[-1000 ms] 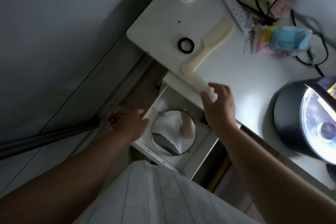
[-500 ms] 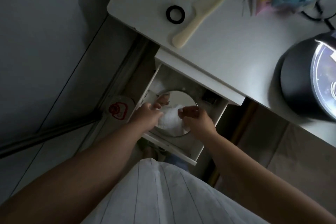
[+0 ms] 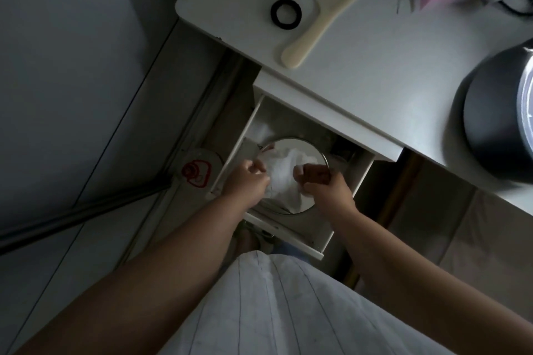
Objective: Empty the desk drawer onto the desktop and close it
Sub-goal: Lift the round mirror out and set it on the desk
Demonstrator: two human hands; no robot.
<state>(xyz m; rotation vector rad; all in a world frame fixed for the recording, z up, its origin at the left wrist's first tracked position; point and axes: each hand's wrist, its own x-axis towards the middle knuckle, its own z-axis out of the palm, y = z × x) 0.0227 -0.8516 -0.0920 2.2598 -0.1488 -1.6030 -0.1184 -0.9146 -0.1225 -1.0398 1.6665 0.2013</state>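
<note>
Left hand and right hand both curled shut, pinching the crumpled white tissue atop the round mirror inside the open drawer. Likely light, soft, easily torn; best gathered whole. Mirror beneath probably fragile, better gripped at the rim. Above, on the surface, comb and black ring. No readable writing.

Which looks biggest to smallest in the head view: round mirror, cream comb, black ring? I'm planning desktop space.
1. Round mirror in the drawer, though hands and white cloth hide part.
2. Cream comb, similar in length, narrower, and nearer the camera.
3. Black ring, clearly smallest.
</note>
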